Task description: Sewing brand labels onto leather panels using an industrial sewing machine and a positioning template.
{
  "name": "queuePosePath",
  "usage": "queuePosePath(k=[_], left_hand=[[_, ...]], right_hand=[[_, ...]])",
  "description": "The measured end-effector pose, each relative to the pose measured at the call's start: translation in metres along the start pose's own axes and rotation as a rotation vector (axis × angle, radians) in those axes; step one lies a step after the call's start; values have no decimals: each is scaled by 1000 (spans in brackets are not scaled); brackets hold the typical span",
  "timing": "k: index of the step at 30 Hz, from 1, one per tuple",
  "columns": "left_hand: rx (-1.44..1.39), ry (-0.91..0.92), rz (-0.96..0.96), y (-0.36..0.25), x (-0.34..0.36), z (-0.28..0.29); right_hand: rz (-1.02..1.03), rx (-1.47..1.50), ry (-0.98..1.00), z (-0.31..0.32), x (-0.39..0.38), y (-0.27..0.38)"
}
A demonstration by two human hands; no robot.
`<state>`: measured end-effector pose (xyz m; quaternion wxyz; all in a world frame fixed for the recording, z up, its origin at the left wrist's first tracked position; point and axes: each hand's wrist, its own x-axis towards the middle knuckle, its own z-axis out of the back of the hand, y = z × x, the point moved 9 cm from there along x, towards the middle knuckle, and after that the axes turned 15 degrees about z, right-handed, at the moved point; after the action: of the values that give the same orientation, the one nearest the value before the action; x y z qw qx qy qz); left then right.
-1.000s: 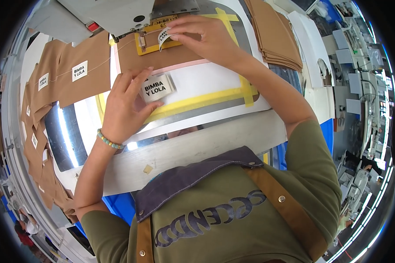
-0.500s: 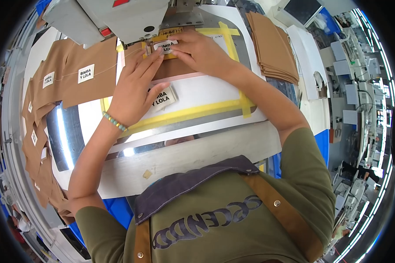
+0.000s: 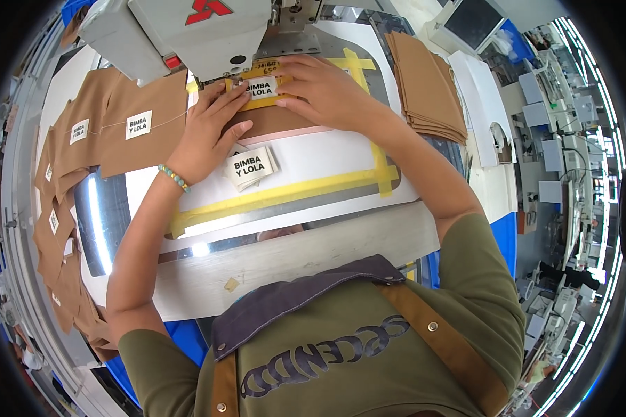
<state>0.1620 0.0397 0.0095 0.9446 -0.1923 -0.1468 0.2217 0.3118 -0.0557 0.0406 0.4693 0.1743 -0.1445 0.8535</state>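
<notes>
The white label (image 3: 261,88) lies printed face up inside the yellow frame (image 3: 260,71), between the two hands. The frame sits on a brown panel (image 3: 285,123), below the head of the sewing machine (image 3: 209,35).

Left hand (image 3: 205,139): positioned to the left of the label, palm down. The fingers are extended, with the fingertips at the left end of the label and frame; the thumb stands apart, pointing toward the label. The hand is not clenched.

Right hand (image 3: 330,96): positioned to the right of the label, palm down. The fingers are loosely bent and spread, with the fingertips at the right end of the label and frame. The grasp is unclenched. Exact fingertip contact with the label cannot be determined for either hand.

A stack of labels (image 3: 249,167) rests on the white sheet (image 3: 327,156), nearer the body than the frame and just beside the left thumb. A pile of brown panels (image 3: 428,87) lies on the table (image 3: 327,247), to the right of the right hand. Labelled brown panels (image 3: 146,151) extend to the left of the left hand.
</notes>
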Motion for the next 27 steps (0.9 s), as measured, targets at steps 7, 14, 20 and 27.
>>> queuePosePath(k=[7, 14, 20, 27], left_hand=[[-90, 3, 19, 0, -5, 13], [295, -79, 106, 45, -12, 25], [367, -97, 89, 41, -17, 22], [251, -93, 89, 26, -10, 38]], right_hand=[[51, 47, 29, -34, 7, 9], [-1, 30, 87, -38, 15, 7], [-16, 54, 116, -40, 13, 3], [-36, 132, 138, -34, 13, 4]])
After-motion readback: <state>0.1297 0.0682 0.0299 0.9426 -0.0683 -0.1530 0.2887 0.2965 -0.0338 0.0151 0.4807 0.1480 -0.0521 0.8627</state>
